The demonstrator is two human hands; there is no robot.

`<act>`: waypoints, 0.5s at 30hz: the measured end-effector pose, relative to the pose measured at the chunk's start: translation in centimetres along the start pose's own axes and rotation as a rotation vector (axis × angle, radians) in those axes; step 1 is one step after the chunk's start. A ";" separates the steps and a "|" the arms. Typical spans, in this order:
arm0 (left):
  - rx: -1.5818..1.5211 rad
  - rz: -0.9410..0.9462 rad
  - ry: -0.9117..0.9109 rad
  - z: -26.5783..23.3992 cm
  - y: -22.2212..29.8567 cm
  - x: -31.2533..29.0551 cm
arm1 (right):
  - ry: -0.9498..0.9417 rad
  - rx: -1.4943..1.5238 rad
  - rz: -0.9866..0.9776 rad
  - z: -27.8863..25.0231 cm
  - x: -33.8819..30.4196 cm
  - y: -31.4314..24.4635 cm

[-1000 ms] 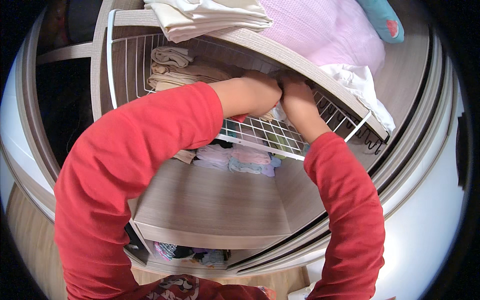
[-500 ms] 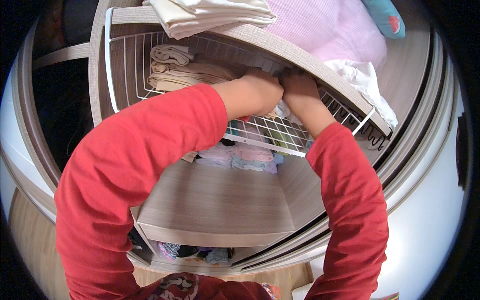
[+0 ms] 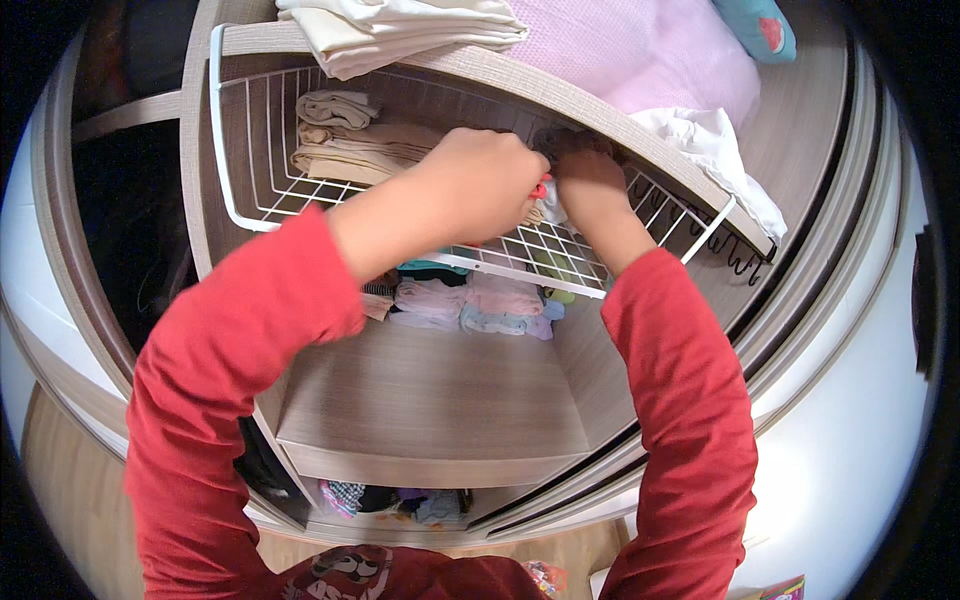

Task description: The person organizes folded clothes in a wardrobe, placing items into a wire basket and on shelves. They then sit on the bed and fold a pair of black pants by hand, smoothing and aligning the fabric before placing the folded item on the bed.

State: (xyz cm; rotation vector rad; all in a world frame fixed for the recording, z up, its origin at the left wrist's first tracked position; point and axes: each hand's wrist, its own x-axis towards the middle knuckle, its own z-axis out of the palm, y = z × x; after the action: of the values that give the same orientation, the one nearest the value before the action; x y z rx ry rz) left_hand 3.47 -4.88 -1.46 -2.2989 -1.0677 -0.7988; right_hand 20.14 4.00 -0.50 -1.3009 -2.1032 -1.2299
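Wooden wardrobe shelves all round, folded pastel clothes on the middle one, beige folded cloth at the back of a white wire basket. Left hand over the basket, fingers curled shut on a small red-and-white thing, too hidden to name. Right hand just beside, touching it; whether it grips cannot be told
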 end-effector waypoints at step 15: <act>-0.511 0.038 0.611 -1.6 7.0 -15.8 | 0.398 0.090 -0.262 -2.5 -2.2 -2.1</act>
State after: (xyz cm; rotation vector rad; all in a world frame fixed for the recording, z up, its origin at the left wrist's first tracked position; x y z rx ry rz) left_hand 0.24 -18.14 -12.25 -2.1866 -0.5807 -1.7728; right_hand 19.11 0.36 -1.68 -0.6856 -2.0453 -1.3495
